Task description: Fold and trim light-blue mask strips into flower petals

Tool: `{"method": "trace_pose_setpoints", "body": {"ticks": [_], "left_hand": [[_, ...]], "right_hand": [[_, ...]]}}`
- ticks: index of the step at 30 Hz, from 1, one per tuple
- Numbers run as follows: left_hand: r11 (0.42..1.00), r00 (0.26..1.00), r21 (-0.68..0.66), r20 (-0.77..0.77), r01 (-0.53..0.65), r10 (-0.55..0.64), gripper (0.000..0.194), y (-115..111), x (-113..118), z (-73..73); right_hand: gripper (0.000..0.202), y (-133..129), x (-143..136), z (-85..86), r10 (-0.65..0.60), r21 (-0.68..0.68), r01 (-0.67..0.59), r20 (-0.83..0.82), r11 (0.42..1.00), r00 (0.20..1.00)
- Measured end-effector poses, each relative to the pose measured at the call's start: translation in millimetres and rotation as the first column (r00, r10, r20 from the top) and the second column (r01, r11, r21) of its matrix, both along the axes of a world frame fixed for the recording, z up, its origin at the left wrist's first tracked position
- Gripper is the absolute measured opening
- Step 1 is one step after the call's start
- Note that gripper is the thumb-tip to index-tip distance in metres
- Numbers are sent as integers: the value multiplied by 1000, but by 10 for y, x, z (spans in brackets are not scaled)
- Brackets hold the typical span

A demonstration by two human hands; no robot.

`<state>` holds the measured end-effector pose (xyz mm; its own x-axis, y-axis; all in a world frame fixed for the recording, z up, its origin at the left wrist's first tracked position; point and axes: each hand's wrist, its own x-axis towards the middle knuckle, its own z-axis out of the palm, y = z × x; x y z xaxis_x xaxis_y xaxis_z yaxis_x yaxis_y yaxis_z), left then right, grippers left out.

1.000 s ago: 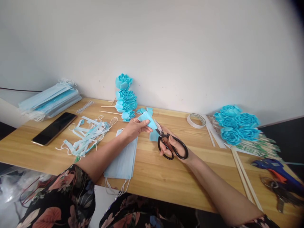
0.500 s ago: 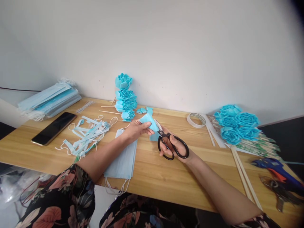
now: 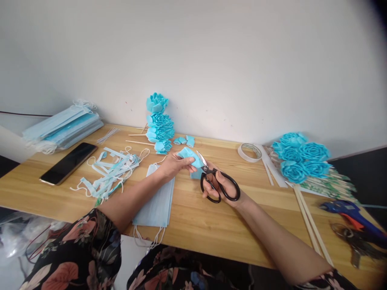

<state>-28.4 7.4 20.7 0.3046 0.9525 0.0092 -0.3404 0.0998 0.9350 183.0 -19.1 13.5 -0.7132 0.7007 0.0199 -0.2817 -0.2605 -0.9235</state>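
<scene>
- I saw the blue cloth piece (image 3: 189, 154) just left of the scissors (image 3: 205, 170), above the table (image 3: 193, 225), its right end at the blades.
- Its long axis sloped down from far left toward the scissors' pivot; one blade lay along the near-right edge, and I could not tell how far the pair was closed.
- The left hand (image 3: 173, 165) was nearer to the cloth, pinching it between thumb and fingers, with that forearm reaching in from the near left of the scissors.
- The right hand (image 3: 227, 187) was closed around the scissors, fingers through the black loops, wrist to the near right, blades angled away and leftward.
- Another blue piece (image 3: 196, 175) lay just below the blades, partly hidden by the held one.
- Beyond the scissors to the left, I had small blue scraps (image 3: 190, 140) and blue flowers (image 3: 161, 133); nearer and left, face masks (image 3: 154, 201).
- To the scissors' far right was the tape roll (image 3: 249, 159).
</scene>
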Motion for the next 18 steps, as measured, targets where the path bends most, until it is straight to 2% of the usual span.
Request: {"method": "trace_pose_setpoints", "body": {"ticks": [6, 11, 18], "left_hand": [[995, 995, -9, 21, -95, 95, 43, 22, 19, -15], [994, 994, 2, 18, -107, 107, 43, 25, 29, -20], [994, 994, -12, 23, -110, 111, 44, 18, 27, -4]], "right_hand": [[73, 2, -27, 26, -60, -49, 60, 12, 997, 998], [75, 8, -36, 31, -73, -57, 72, -6, 996, 997], [75, -18, -38, 34, -98, 0, 98, 23, 995, 995]]}}
